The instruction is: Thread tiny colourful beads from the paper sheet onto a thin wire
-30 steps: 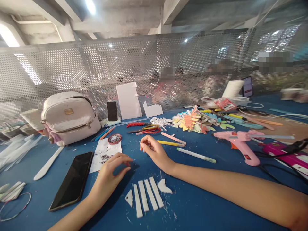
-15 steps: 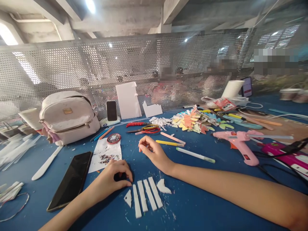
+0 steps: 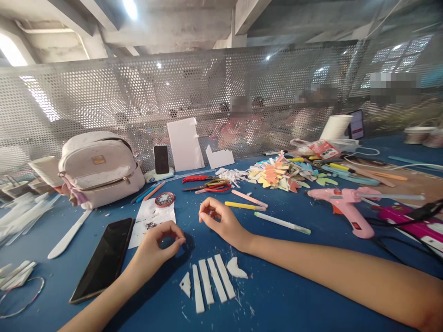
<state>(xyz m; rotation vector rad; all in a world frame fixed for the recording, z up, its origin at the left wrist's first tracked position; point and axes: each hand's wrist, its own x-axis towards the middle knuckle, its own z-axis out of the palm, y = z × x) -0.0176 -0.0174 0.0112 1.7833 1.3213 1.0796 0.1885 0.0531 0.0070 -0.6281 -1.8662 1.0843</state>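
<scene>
Curling, L hand (image 3: 158, 245), R hand (image 3: 225, 224) nr white strips (image 3: 217, 280); holding unclear; red dish (image 3: 165, 206) w/ bits (image 3: 164, 199).

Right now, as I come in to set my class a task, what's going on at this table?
A person has both hands over a blue table. The left hand has its thumb and fingertips close together near the white pieces; whether it pinches anything small, I can't tell. The right hand lies loosely curled beyond them. Four white strips lie side by side between a triangular piece and a notched piece. A pink glue gun lies off to the right.
</scene>
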